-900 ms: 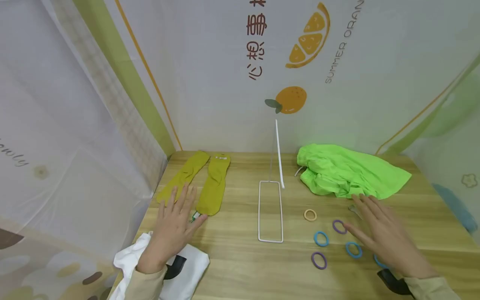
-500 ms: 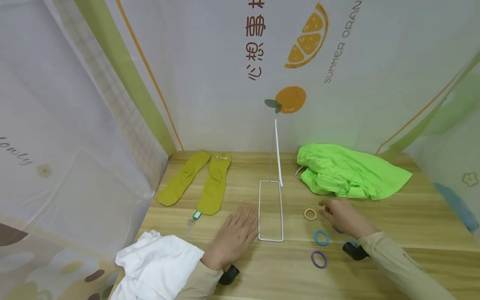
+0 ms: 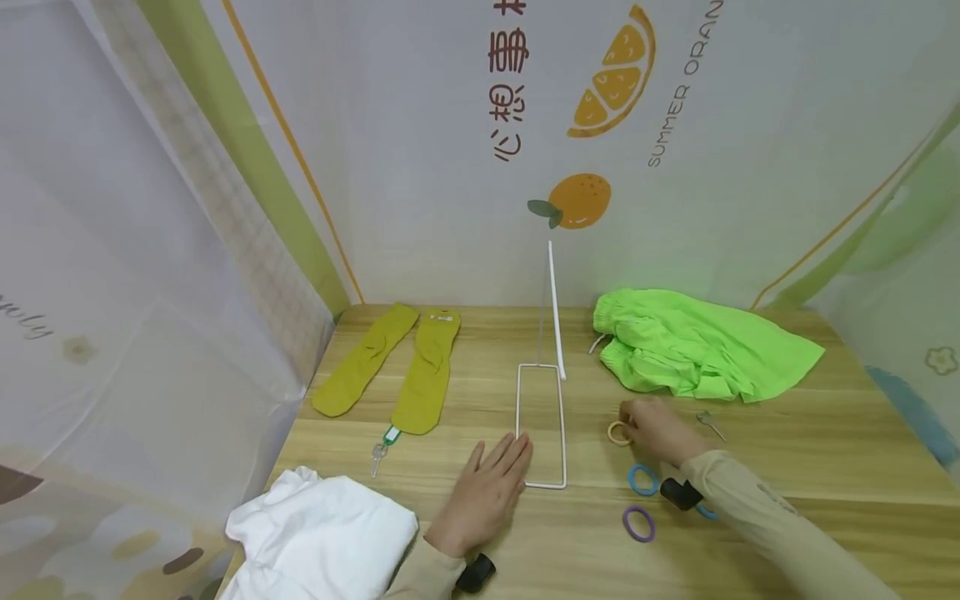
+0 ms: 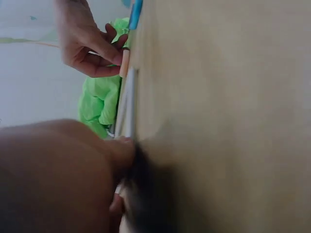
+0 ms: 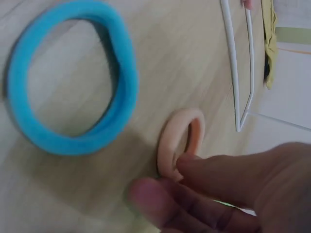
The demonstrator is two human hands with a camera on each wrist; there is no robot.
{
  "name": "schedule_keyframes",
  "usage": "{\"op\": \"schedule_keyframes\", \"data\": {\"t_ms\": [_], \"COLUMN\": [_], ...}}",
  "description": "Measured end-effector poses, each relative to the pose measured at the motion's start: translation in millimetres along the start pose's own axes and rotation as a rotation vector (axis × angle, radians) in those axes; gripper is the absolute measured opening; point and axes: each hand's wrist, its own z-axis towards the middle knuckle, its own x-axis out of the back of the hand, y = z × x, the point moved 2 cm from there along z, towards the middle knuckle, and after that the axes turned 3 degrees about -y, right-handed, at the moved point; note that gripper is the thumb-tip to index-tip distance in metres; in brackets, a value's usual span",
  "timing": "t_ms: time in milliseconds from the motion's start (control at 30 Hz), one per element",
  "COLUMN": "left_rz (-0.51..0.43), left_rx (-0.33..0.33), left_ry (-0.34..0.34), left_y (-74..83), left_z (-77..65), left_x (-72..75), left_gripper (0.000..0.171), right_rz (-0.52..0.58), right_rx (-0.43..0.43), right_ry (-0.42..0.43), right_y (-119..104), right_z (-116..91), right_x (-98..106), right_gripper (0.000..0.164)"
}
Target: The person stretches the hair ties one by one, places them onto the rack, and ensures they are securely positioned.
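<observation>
My right hand (image 3: 654, 427) pinches a peach-coloured hair tie (image 5: 168, 146) on the wooden table, its thumb inside the loop and a finger outside. Close by lies a blue hair tie (image 5: 70, 144); a purple hair tie (image 3: 626, 525) is nearer the front. Another blue one is partly hidden by the right wrist strap. My left hand (image 3: 483, 496) lies with straight fingers over the near left corner of a white wire stand (image 3: 563, 429), fingertips on its rectangular base. In the left wrist view the stand's bar (image 4: 130, 107) runs past the left fingers.
Two mustard socks (image 3: 423, 375) and a tagged key (image 3: 378, 454) lie at left, behind a crumpled white cloth (image 3: 322, 533). Bright green clothing (image 3: 697, 342) is at back right, with another key (image 3: 711, 425) before it. The stand's upright (image 3: 557, 317) rises at centre back.
My left hand has moved right from near the socks to the stand's base. My right hand has moved left and now pinches the peach hair tie, uncovering the right-hand key.
</observation>
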Motion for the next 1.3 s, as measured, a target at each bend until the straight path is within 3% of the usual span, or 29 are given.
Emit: {"op": "schedule_keyframes", "data": {"t_ms": [133, 367, 500, 600, 733, 900, 1000, 1167, 1300], "left_rz": [0.022, -0.028, -0.041, -0.051, -0.057, -0.05, -0.046, -0.037, -0.046], "left_rx": [-0.01, -0.01, -0.026, -0.029, -0.03, -0.025, -0.025, -0.028, -0.031], "left_ry": [0.098, 0.127, 0.171, 0.192, 0.222, 0.237, 0.23, 0.212, 0.207], "left_y": [-1.2, -3.2, -2.3, -2.9, -5.0, -7.4, -8.0, -8.4, -7.8], "left_z": [-2.3, -3.0, -3.8, -3.3, -3.1, -3.6, -3.5, -3.0, -2.8], "left_x": [-7.2, -11.0, -14.1, -16.1, -18.0, -19.4, -19.8, -19.8, -19.7], "left_gripper": [0.05, 0.05, 0.05, 0.049, 0.049, 0.049, 0.05, 0.05, 0.05], "right_rz": [0.004, 0.065, 0.13, 0.212, 0.373, 0.567, 0.66, 0.722, 0.712], "right_rx": [-0.004, -0.017, -0.017, 0.021, 0.166, 0.413, 0.534, 0.716, 0.769], "right_ry": [0.008, 0.015, 0.092, 0.202, 0.362, 0.524, 0.591, 0.656, 0.688], "right_y": [0.6, -6.4, -20.0, -38.7, -69.4, -105.4, -123.6, -145.7, -154.9], "right_z": [2.2, -2.3, -12.1, -22.1, -34.3, -44.0, -49.1, -50.2, -46.2], "right_x": [-0.9, 9.8, 26.1, 40.2, 58.6, 81.2, 91.5, 99.3, 100.0], "right_gripper": [0.012, 0.013, 0.008, 0.005, 0.002, 0.022, 0.026, 0.011, 0.014]}}
